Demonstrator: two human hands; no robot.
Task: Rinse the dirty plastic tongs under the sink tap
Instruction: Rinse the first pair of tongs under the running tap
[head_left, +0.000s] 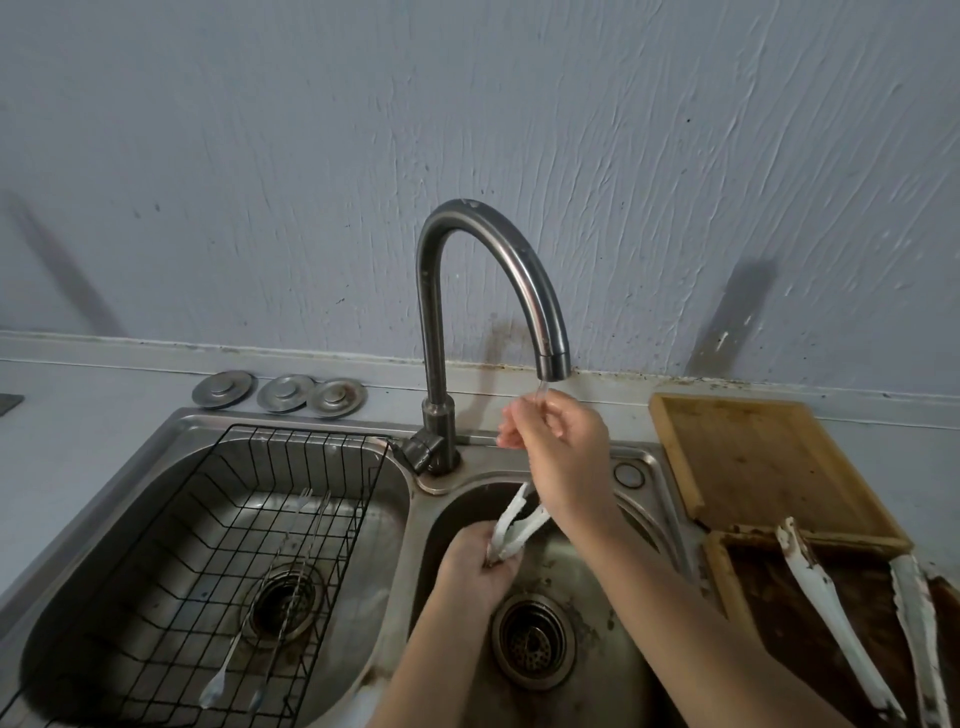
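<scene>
A pair of white plastic tongs (514, 525) slants over the right sink basin (613, 613). My left hand (478, 566) grips its lower end, and its upper end passes behind my right wrist. My right hand (558, 436) is raised just below the spout of the curved steel tap (519, 270). A thin stream of water (543, 387) falls onto its loosely curled fingers, which hold nothing that I can see. The drain (532, 642) lies below both hands.
Two more stained white tongs (831, 623) (919, 634) lie on a dirty brown tray (727, 577) at the right, beside a wooden cutting board (753, 457). A black wire rack (218, 525) with thin metal utensils fills the left basin. Three metal sink plugs (283, 393) rest on the counter.
</scene>
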